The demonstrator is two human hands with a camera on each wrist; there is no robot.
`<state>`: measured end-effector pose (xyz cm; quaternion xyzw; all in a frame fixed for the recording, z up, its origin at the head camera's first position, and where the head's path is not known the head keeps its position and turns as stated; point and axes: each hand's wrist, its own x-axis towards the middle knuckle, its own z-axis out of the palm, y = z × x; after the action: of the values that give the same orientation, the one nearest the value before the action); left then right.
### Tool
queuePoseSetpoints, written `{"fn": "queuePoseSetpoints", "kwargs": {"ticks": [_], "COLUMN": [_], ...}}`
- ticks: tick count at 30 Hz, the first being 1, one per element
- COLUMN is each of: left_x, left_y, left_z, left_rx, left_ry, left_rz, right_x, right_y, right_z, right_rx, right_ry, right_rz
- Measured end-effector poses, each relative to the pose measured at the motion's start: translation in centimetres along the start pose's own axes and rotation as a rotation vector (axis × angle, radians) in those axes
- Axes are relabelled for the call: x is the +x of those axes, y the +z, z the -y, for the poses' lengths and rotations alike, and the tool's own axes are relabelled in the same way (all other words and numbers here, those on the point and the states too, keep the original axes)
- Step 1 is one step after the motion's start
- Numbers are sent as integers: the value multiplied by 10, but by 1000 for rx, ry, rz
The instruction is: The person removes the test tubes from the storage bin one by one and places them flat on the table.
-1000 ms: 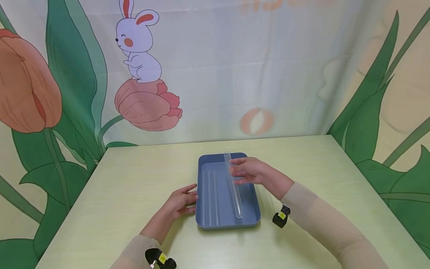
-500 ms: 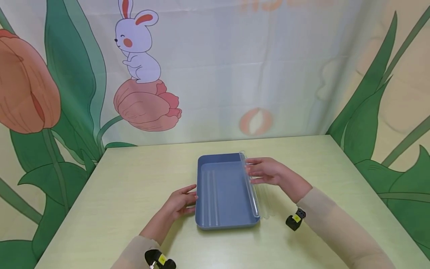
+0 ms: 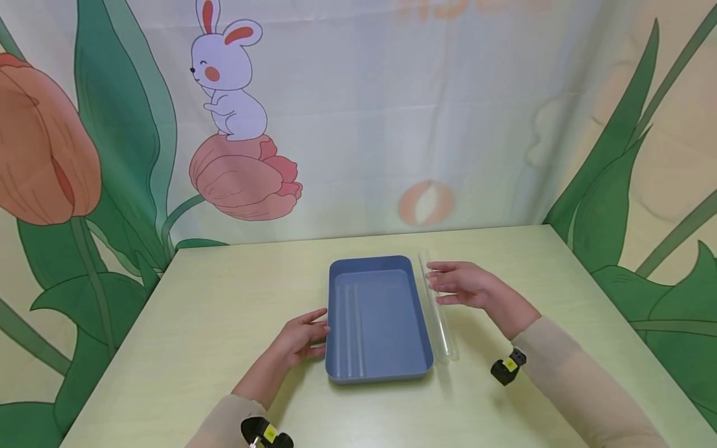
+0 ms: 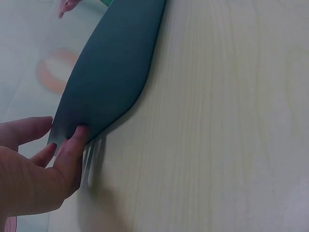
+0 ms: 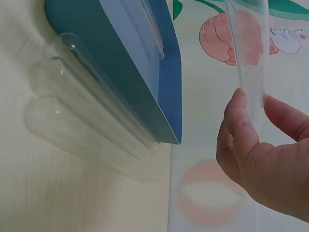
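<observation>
My right hand pinches a clear glass test tube between thumb and fingers, raised beside the tray's right side. Below it on the table, three more test tubes lie side by side against the outside of the blue tray. In the head view they are faint and partly covered by the held tube. Inside the tray, on its left half, clear test tubes lie lengthwise. My left hand touches the tray's left wall with its fingertips, the fingers fairly straight.
The tray stands on a pale wooden table. Behind and around the table hangs a printed curtain with a rabbit and tulips. A small black camera is worn on my right wrist, another on my left.
My right hand has carried the test tube rightward, from over the tray to beyond its right wall. The left hand and the tray have stayed put.
</observation>
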<state>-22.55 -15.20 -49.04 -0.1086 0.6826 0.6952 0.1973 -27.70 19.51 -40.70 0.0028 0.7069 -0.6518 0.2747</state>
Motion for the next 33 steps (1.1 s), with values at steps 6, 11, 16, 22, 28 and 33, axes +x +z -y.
{"fn": "queuePoseSetpoints", "kwargs": {"ticks": [6, 11, 16, 22, 28, 33], "left_x": [0, 1, 2, 1, -1, -2], "left_y": [1, 0, 0, 0, 0, 1], "left_z": [1, 1, 1, 1, 1, 0], "left_rx": [2, -2, 0, -3, 6, 13], "left_ry": [-1, 1, 1, 5, 7, 3], "left_rz": [0, -2, -3, -1, 9, -2], "right_x": [-3, -7, -9, -9, -9, -5], "right_y": [-10, -19, -27, -33, -39, -43], "right_z": [2, 3, 1, -4, -9, -13], "right_rx": [-8, 6, -3, -22, -44, -49], "right_ry": [-4, -8, 1, 13, 29, 41], "right_rz": [-26, -42, -57, -78, -120, -139]}}
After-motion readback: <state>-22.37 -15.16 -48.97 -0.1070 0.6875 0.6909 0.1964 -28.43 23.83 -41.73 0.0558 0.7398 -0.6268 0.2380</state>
